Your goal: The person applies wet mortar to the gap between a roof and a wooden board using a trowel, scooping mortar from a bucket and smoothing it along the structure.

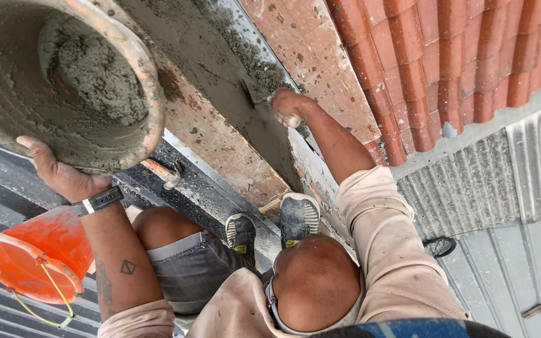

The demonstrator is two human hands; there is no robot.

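Observation:
My left hand [64, 175], with a dark watch on the wrist, grips the rim of a round, mortar-caked pan [151, 106] from below and holds it up at the upper left. Wet grey mortar [89, 75] lies inside the pan. My right hand [288, 105] reaches forward and is closed on the handle of a trowel [259, 94]. The trowel blade presses into a band of fresh grey mortar [220, 62] that runs along the top of a brick-coloured wall [308, 44]. My head and bent knees fill the lower middle of the view.
An orange bucket [32, 256] with a yellow wire handle sits at the lower left. A tool with an orange handle [161, 171] lies on the ledge by my shoes [298, 216]. Red roof tiles [471, 56] and grey corrugated sheeting [502, 181] lie to the right.

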